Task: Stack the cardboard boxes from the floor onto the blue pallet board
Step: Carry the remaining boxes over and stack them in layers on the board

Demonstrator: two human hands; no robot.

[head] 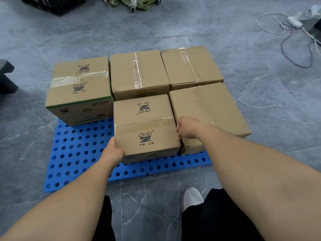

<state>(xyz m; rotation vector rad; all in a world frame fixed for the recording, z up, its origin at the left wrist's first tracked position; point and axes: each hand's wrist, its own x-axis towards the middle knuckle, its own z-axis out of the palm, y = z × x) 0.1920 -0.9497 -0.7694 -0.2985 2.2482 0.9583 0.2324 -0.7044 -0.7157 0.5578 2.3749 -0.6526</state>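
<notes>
Several taped cardboard boxes stand on the blue pallet board (74, 152). The front middle box (144, 126), printed with a logo, is between my hands. My left hand (112, 152) grips its lower left front corner. My right hand (186, 127) grips its right edge, fingers tucked into the gap beside the front right box (208, 112). Behind stand the back left box (79, 87), the back middle box (139, 72) and the back right box (189, 65). Whether the held box rests on the board or hangs just above it I cannot tell.
Bare blue board lies at the front left. White and dark cables (295, 40) trail over the grey tile floor at the right. A black crate (52, 4) stands far left, a dark object (7, 77) at the left edge. My white shoe (191, 197) is near the board.
</notes>
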